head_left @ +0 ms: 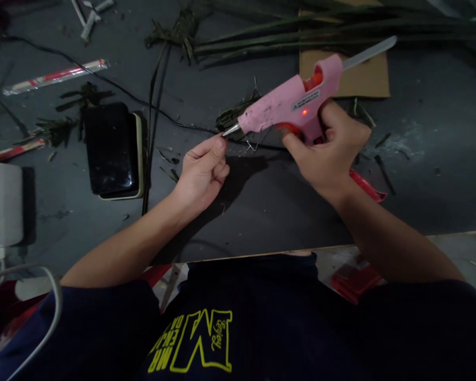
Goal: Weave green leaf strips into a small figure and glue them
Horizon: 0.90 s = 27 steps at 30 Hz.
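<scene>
A pink hot glue gun [285, 100] is gripped by my right hand [333, 143], its fingers wrapped round the handle. A small red light glows on its side, and a glue stick [371, 53] juts from the back end. The metal nozzle points down and left, right at the fingertips of my left hand [206, 169]. Thumb and forefinger of that hand are pinched together; whatever sits between them is too small or hidden to make out. Just behind the nozzle lies a small bundle of dark green leaf strips [238, 114] with thin wires.
Two stacked phones [109, 148] lie to the left, near a white charger [3, 206]. A black cord [138, 100] crosses the table [269, 211]. Long green leaves [254, 42] and cardboard [365, 79] lie at the back; a wrapped red-and-white packet [59, 76] is at upper left.
</scene>
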Each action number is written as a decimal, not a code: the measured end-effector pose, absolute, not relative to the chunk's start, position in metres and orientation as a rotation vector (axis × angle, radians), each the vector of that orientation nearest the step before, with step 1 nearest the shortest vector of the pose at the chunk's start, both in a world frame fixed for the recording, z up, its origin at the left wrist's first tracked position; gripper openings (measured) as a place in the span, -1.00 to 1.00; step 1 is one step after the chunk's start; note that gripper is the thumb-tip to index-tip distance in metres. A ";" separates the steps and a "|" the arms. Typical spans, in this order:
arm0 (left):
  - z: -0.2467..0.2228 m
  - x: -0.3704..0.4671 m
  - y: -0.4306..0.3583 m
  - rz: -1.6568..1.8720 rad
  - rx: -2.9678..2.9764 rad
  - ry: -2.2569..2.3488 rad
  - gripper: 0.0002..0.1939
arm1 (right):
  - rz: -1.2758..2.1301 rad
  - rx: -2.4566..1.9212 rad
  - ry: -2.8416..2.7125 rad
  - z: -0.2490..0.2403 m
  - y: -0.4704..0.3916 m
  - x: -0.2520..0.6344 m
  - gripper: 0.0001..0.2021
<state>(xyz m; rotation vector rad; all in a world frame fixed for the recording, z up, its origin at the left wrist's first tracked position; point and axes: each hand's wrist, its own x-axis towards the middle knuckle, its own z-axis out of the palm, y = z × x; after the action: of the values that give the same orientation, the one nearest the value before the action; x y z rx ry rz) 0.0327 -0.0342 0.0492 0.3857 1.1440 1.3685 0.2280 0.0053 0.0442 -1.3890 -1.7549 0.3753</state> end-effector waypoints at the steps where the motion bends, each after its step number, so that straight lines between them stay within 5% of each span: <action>1: 0.049 0.033 -0.034 1.370 0.385 1.141 -0.60 | 0.400 -1.398 -1.750 0.044 0.005 0.228 -0.74; 27: 0.045 0.028 -0.035 1.349 0.450 1.076 -0.65 | 0.380 -1.416 -1.749 0.044 0.006 0.228 -0.68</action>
<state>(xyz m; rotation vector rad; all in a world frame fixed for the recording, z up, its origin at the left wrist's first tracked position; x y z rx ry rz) 0.0278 -0.0350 0.0453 0.4497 1.0764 1.3489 0.2282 0.0059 0.0441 -1.4158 -1.7488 0.3801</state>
